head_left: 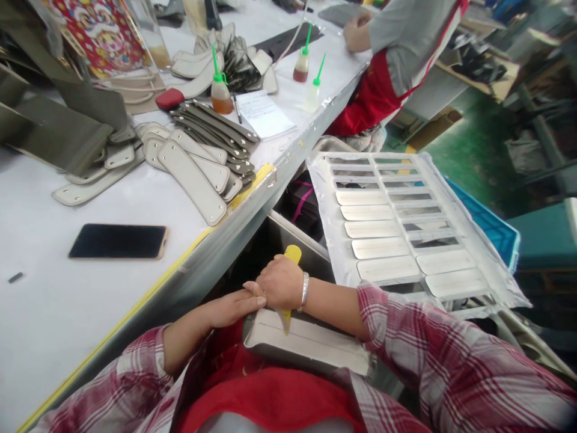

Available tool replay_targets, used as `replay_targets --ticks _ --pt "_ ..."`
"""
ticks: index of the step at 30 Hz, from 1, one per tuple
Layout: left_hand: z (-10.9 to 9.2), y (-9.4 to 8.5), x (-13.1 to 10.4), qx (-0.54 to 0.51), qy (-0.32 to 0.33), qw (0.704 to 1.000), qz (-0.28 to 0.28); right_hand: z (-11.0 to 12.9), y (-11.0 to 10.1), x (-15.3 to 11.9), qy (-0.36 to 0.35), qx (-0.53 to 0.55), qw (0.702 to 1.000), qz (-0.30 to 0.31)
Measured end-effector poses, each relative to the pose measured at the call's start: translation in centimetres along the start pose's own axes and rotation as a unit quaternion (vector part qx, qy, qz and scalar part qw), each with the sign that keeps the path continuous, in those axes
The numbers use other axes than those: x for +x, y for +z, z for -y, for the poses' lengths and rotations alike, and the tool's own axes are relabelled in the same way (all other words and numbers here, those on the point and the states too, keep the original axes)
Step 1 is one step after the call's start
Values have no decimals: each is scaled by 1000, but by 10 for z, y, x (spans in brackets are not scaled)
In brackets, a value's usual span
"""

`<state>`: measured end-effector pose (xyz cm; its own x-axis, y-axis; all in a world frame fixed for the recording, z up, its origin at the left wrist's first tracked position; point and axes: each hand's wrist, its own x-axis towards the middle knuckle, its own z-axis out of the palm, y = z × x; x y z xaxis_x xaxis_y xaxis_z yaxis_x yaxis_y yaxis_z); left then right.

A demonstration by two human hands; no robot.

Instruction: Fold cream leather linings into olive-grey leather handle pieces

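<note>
Wrapped round a yellow tool (293, 254) is my right hand (280, 282), a silver bracelet at its wrist. The tool's pointed end is over a pale rectangular piece (311, 344) with a dark edge, which lies across my lap. My left hand (237, 305) rests against the right one, its fingers partly hidden behind it and its thumb near the pale piece's upper left corner. Whether the left fingers grip anything does not show.
On the white table (40, 325) lie a phone (118, 241), grey straps (192, 180), a notepad (265, 114) and green-tipped bottles (221, 96). A white rack (322, 198) holds pale strips at the right. Another person's arm (358, 36) rests at the far table edge.
</note>
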<state>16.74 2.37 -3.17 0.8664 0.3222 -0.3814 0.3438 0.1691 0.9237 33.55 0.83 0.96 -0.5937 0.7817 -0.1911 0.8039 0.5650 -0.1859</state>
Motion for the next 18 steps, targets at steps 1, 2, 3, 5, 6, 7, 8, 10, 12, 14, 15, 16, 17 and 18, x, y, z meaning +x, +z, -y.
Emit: replay_targets --ticks 1,2,3,5,6,7,8,10,12,14,15,16,17,18 --pt "1 -1 1 -3 0 1000 9 1 1 -2 14 3 1000 -7" --pt "2 -2 2 -4 -4 1000 15 3 2 -4 27 5 1000 -15" --pt "3 -2 3 -6 -10 1000 18 4 3 -5 37 7 999 -22" --pt "4 -4 5 -4 -17 999 28 7 5 -8 59 8 998 -37" --pt "4 -5 5 0 -16 999 36 9 6 -10 72 7 996 -43" --pt "4 -6 6 5 -10 999 46 11 7 -11 83 6 995 -49" --pt "3 -7 6 10 -1 998 55 13 8 -12 94 3 994 -54" --pt "0 -7 7 20 23 997 67 16 8 -15 112 0 992 -59" --pt "-3 -7 7 27 41 997 66 18 6 -16 121 1 991 -53" --pt "-5 -6 6 24 51 997 50 18 4 -15 116 2 993 -37" --pt "-5 -5 4 21 54 997 41 17 3 -13 107 0 994 -27" --pt "-5 -4 3 17 57 998 30 15 1 -11 93 -3 995 -17" --pt "-5 -3 1 11 57 998 17 14 1 -9 77 -7 997 -6" --pt "-4 -2 0 5 56 998 6 13 0 -7 60 -11 998 4"
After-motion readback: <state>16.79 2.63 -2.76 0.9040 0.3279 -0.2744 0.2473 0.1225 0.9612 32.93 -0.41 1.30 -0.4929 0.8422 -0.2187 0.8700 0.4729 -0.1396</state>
